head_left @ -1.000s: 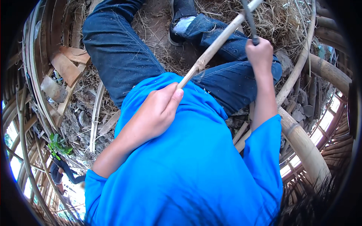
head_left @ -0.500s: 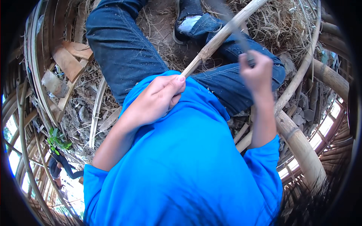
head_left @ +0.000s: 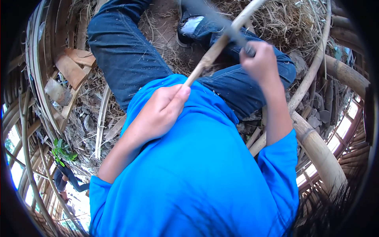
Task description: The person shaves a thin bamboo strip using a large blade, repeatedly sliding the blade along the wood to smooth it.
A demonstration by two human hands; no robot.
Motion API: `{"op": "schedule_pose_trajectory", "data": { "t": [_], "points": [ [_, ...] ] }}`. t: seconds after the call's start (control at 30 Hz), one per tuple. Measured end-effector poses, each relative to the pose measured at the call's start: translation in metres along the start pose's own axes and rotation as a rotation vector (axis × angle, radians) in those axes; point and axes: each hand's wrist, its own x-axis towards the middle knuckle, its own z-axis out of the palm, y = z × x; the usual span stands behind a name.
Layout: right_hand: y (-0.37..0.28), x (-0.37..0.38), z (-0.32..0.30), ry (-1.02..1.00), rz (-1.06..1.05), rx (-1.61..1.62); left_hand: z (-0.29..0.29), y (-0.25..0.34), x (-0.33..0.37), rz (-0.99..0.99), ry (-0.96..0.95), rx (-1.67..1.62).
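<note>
My left hand [head_left: 166, 106] is closed around the near end of a pale bamboo stick [head_left: 207, 58], held against my blue shirt. From there the stick slants up to the right, over my bent leg, with a knobby joint partway along. My right hand [head_left: 260, 63] is a fist on the dark handle of a long-bladed knife [head_left: 227, 28]. Motion blurs the grey blade, which crosses the stick beyond the joint. Whether its edge bites into the stick, I cannot tell.
Shavings [head_left: 282, 25] lie heaped at the far right. Thick bamboo poles [head_left: 319, 152] run along the right, and flat wooden pieces [head_left: 73, 69] lie at the left. A green-leaved plant [head_left: 62, 152] and a person [head_left: 63, 177] show at the lower left, beyond bamboo slats.
My right hand has shifted slightly left and up, and the knife blade has swung further left across the stick. My left hand keeps its grip, a little lower in view.
</note>
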Motion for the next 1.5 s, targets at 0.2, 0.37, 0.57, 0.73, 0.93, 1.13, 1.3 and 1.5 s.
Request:
{"op": "schedule_pose_trajectory", "data": {
  "t": [0.2,0.37,0.57,0.73,0.93,1.13,1.3,1.5],
  "points": [
    [-0.018,-0.028,0.003,0.041,-0.190,0.043,-0.003,0.005,0.007,-0.035,-0.042,-0.086],
    [0.016,-0.002,0.013,-0.037,0.123,-0.041,0.000,0.000,0.003,-0.061,0.014,-0.035],
    [-0.016,-0.029,0.024,-0.025,-0.155,0.203,-0.011,-0.004,0.011,-0.230,-0.201,-0.438],
    [0.026,-0.010,0.005,0.093,0.023,0.127,-0.019,-0.015,0.017,-0.284,-0.335,-0.582],
    [0.030,0.005,0.008,0.018,0.275,0.234,-0.019,-0.017,0.014,-0.304,-0.427,-0.651],
    [0.001,-0.007,0.003,-0.069,0.050,0.085,-0.020,-0.012,0.012,-0.276,-0.380,-0.618],
    [0.033,0.026,-0.016,0.074,0.292,0.003,-0.018,-0.006,0.013,-0.242,-0.241,-0.408],
    [0.133,0.049,-0.013,0.361,0.800,0.561,-0.038,0.024,0.006,-0.138,-0.276,-0.221]
  ]
}}
